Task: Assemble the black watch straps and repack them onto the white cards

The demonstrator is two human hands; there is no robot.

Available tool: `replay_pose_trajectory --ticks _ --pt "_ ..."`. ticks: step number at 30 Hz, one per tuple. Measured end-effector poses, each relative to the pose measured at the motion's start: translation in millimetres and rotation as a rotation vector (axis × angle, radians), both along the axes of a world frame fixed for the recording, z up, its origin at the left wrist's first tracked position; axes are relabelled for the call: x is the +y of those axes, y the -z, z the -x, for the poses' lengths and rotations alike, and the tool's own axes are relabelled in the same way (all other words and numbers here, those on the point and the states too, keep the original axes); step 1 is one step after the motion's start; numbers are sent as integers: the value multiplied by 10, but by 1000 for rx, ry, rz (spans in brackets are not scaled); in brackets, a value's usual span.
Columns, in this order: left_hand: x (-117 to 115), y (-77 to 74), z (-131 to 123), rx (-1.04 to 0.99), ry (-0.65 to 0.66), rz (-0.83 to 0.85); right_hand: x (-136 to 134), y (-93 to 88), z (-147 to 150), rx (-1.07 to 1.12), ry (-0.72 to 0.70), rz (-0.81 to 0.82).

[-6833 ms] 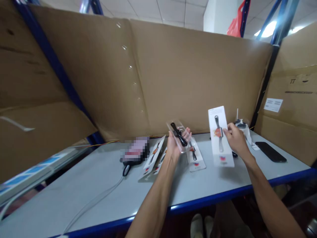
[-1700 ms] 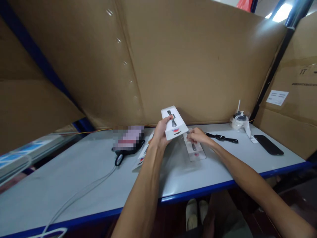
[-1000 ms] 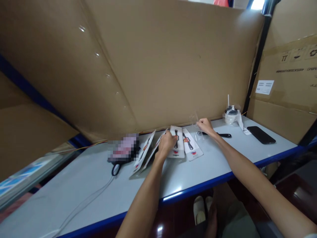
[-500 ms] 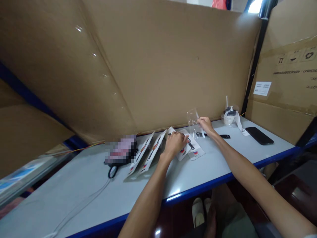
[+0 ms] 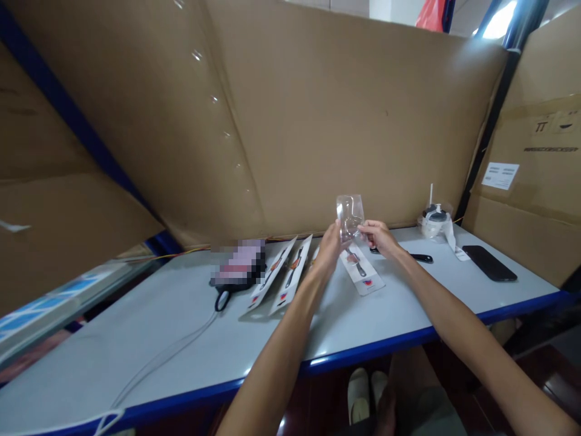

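Between my two hands a clear plastic blister shell point(image 5: 350, 212) stands raised above the table. My left hand point(image 5: 329, 245) is closed on its left edge, and my right hand point(image 5: 380, 237) pinches its lower right side. Below it a printed backing card point(image 5: 363, 272) with a picture of a black-handled utensil lies flat. A black-handled tool point(image 5: 421, 258) rests on the table, partly hidden behind my right hand and forearm. Left of my left arm, two packaged cards point(image 5: 296, 269) point(image 5: 272, 275) lean at a slant, with part of another behind my hand.
A black phone point(image 5: 490, 263) and a lidded cup with a straw point(image 5: 434, 221) are at the right of the table point(image 5: 181, 327). A dark pouch point(image 5: 240, 266) with a loop and a white cable lies left. Cardboard panels point(image 5: 318, 121) rise behind.
My left hand has left the cards and taken hold of the shell's left edge. The shell is now upright between both hands. My view has shifted slightly left.
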State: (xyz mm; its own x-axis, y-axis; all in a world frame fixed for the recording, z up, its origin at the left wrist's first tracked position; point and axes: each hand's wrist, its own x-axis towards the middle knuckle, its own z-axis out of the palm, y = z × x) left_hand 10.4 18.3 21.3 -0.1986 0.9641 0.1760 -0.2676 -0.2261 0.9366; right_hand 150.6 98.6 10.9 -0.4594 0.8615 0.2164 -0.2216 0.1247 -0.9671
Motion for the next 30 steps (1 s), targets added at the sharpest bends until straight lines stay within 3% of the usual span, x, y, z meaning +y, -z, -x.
replay_pose_trajectory --ticks 2,6,20,23,25,28,30 --pt "-9 -13 -12 -222 173 55 -54 -23 33 8 -53 23" --pt "-42 -14 -10 -391 241 47 -155 -73 64 17 -158 46" --pt "-133 -124 5 -428 123 -3 -145 3 108 -24 -302 63" --pt "-104 -118 5 -508 65 16 -45 -25 45 -23 -182 30" --pt "-78 -99 12 -580 22 54 38 -38 -15 -110 -16 -17" --pt "-40 -68 34 -651 -43 125 156 -31 -141 -389 312 -181" --pt "-23 -55 56 -657 -57 151 224 -4 -250 -669 454 -337"
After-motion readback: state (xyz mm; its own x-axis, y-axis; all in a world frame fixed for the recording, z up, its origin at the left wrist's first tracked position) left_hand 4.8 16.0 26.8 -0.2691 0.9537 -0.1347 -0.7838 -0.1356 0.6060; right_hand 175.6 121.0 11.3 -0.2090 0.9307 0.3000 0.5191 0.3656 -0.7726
